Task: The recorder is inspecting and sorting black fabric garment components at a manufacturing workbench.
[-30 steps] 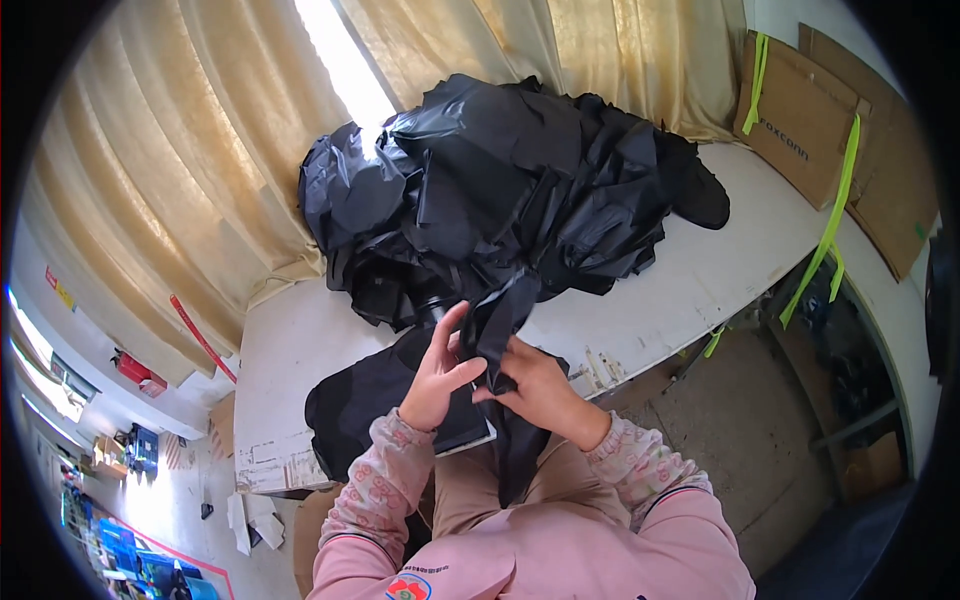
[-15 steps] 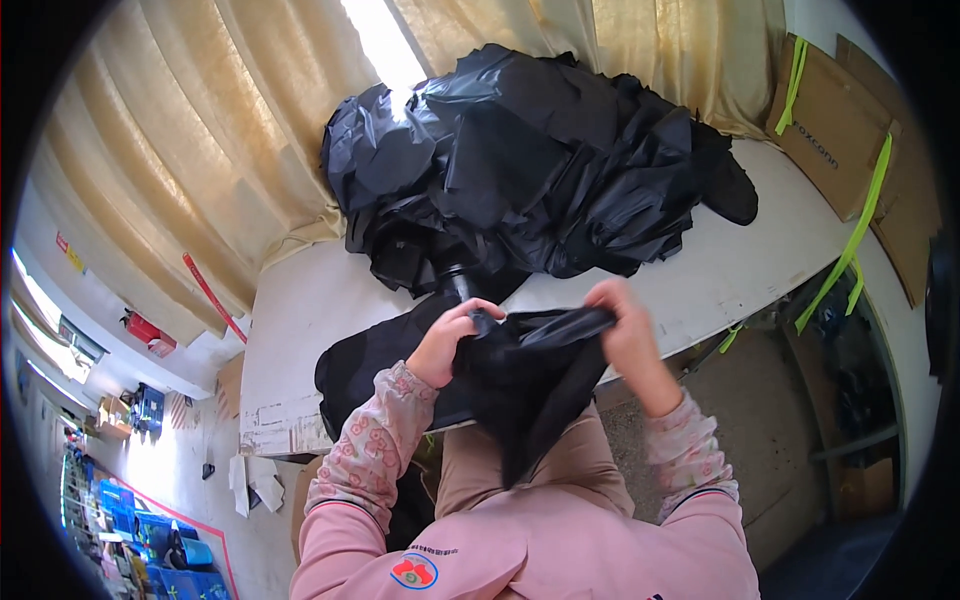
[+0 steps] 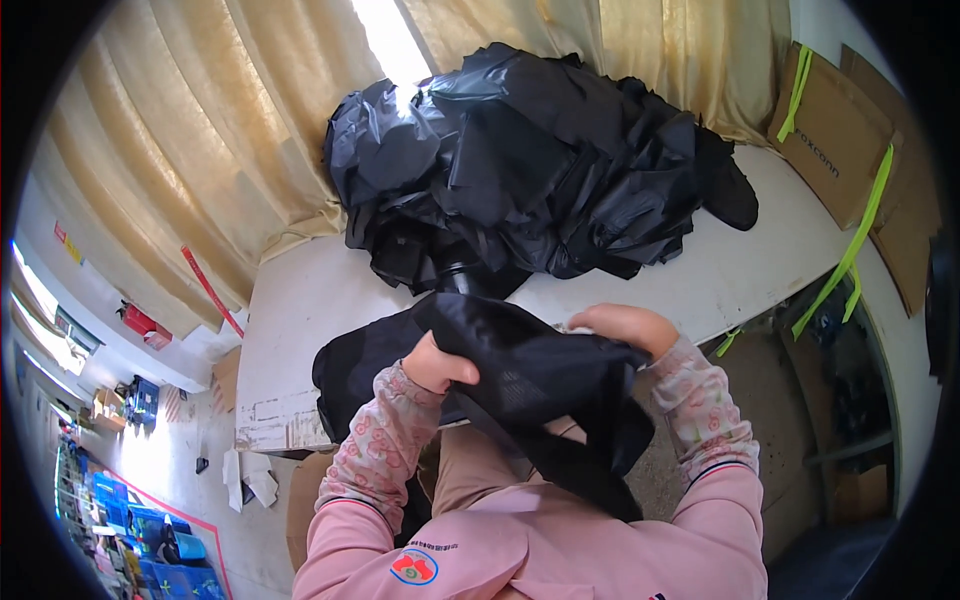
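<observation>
A soft black fabric piece (image 3: 520, 370) hangs over my lap at the table's near edge. It has a mesh-like patch and long strips that droop toward my right. My left hand (image 3: 437, 364) is closed on its left side, thumb on top. On the far right side, my right hand (image 3: 625, 325) is at the upper edge, its fingers partly hidden by the fabric. Beneath and to the left, another black fabric piece (image 3: 350, 375) lies flat on the white table (image 3: 285, 300).
A big heap of crumpled black pieces (image 3: 540, 150) covers the back of the table, against beige curtains (image 3: 220, 150). Cardboard sheets (image 3: 840, 140) with yellow-green straps (image 3: 873, 200) stand at the right. Blue crates (image 3: 165, 530) sit on the floor at lower left.
The fabric piece has been turned and spread wider, its mesh patch now showing and its strips swung to the right. My left hand has lowered slightly.
</observation>
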Motion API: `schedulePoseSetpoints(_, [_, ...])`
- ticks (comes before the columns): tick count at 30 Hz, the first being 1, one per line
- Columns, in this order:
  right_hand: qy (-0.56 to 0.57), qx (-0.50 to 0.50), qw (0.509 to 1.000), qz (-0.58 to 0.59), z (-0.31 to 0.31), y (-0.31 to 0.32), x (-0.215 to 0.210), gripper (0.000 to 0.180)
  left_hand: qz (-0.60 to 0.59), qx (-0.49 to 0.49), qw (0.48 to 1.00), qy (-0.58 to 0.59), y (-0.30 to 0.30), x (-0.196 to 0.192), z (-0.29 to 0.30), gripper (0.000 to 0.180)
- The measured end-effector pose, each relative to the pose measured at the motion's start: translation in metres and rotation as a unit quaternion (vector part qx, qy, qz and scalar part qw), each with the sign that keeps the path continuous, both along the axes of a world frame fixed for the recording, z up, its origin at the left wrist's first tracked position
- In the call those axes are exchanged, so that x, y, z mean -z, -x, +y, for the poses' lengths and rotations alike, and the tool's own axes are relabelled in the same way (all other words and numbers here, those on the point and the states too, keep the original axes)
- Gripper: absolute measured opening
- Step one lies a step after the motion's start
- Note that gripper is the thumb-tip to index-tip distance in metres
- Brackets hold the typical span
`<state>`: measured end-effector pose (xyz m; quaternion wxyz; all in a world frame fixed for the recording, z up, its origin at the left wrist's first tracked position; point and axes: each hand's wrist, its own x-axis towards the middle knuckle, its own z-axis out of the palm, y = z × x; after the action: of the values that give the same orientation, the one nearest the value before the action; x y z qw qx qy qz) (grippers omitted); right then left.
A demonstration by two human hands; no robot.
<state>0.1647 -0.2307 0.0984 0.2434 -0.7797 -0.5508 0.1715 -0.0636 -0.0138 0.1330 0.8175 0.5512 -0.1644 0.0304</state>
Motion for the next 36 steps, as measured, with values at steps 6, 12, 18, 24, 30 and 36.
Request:
schedulePoseSetpoints(6, [-0.423,0.135,0.895,-0.025,-0.013,0.081,-0.114,0.042,0.069,-0.115,0.989,0.058,0.005,-0.013,0.003,0.044])
schedulePoseSetpoints(12, [-0.413,0.061,0.906,-0.073,0.022,0.121,-0.081,0.034,0.049,-0.089,0.982,0.158,-0.015,-0.02,-0.03,0.046])
schedulePoseSetpoints(18, [-0.397,0.036,0.913,-0.089,0.011,0.101,-0.084,0.023,0.023,-0.202,0.966,0.161,-0.009,-0.005,0.005,0.021])
schedulePoseSetpoints(24, [-0.323,0.033,0.937,-0.128,0.006,0.1,-0.087,0.023,0.047,-0.235,0.961,0.135,-0.007,-0.018,0.012,0.014])
schedulePoseSetpoints(30, [-0.309,-0.014,0.941,-0.139,0.008,0.106,-0.092,0.021,0.083,-0.22,0.966,0.109,-0.006,-0.01,0.016,0.016])
schedulePoseSetpoints(36, [-0.292,0.027,0.948,-0.12,0.007,0.096,-0.101,0.018,0.051,-0.295,0.937,0.182,-0.017,-0.004,0.021,0.021])
